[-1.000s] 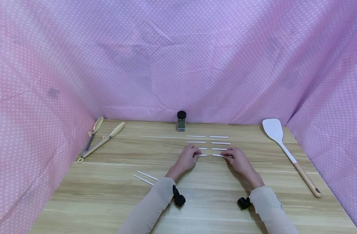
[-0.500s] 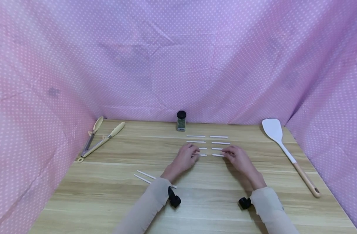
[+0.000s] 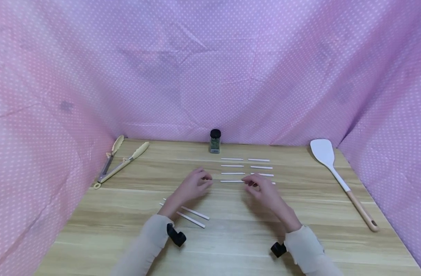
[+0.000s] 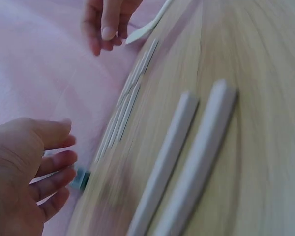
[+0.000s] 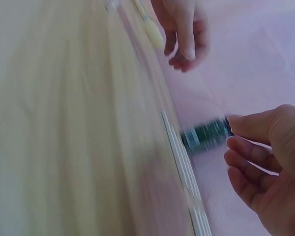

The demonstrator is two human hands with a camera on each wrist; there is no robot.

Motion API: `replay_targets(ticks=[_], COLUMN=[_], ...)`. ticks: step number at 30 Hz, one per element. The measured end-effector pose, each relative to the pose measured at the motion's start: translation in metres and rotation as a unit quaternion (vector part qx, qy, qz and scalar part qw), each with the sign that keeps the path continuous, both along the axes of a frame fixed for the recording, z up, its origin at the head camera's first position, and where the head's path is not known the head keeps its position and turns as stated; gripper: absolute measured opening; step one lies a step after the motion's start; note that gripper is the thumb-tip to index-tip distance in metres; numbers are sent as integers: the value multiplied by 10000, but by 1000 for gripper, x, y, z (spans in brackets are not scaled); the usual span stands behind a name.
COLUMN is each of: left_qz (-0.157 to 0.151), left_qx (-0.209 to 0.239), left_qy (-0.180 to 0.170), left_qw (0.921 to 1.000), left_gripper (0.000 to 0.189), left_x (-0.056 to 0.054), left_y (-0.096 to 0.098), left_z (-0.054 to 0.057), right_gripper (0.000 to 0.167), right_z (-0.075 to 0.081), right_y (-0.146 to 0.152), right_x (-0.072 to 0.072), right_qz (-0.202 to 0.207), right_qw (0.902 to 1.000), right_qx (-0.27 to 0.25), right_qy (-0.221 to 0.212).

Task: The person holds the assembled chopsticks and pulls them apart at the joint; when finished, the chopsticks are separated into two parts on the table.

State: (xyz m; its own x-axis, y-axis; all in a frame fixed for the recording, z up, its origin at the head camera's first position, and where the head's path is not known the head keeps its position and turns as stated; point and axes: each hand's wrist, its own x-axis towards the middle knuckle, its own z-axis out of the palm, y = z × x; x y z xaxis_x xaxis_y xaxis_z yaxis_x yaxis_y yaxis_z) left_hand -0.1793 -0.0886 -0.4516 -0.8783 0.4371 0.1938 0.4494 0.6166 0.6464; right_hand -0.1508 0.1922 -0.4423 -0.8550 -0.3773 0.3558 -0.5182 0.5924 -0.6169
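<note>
1. Pink fabric (image 3: 210,76) hangs behind the counter (image 3: 241,245).
2. White sticks (image 3: 232,173) in two columns lie near the left hand (image 3: 192,185) and right hand (image 3: 263,190), long axes left to right.
3. Wrist views show both loosely spread; only the head view shows the wooden spatula handle (image 3: 362,210).

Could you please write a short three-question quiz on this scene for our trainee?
1. True or false: the left hand holds nothing.
2. Which utensil lies on the right side of the head view? A) tongs B) spatula C) whisk
3. Fill in: of the two columns of short white sticks, the left one in the head view has ____ sticks.

Key: 1. True. 2. B. 3. Four.
</note>
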Motion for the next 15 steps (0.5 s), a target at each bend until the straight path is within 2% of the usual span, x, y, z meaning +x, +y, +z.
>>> replay_targets(ticks=[5,11,15], left_qz=[-167,10,26], left_qx=[174,352,361], left_qy=[-247,-184,-39], left_qw=[9994,9992,9993], left_gripper=[13,14,14], left_x=[6,16,25], left_y=[-35,-79,-102], left_z=[-4,-12,-19], right_gripper=[26,28,29], right_z=[-3,-12,-20], right_y=[-30,-63,-81], right_x=[14,30,40], right_qz=[353,791,1024], right_qw=[9988,9927,9888], right_qx=[-157,-208,-175], right_qy=[-290,-881,-1069])
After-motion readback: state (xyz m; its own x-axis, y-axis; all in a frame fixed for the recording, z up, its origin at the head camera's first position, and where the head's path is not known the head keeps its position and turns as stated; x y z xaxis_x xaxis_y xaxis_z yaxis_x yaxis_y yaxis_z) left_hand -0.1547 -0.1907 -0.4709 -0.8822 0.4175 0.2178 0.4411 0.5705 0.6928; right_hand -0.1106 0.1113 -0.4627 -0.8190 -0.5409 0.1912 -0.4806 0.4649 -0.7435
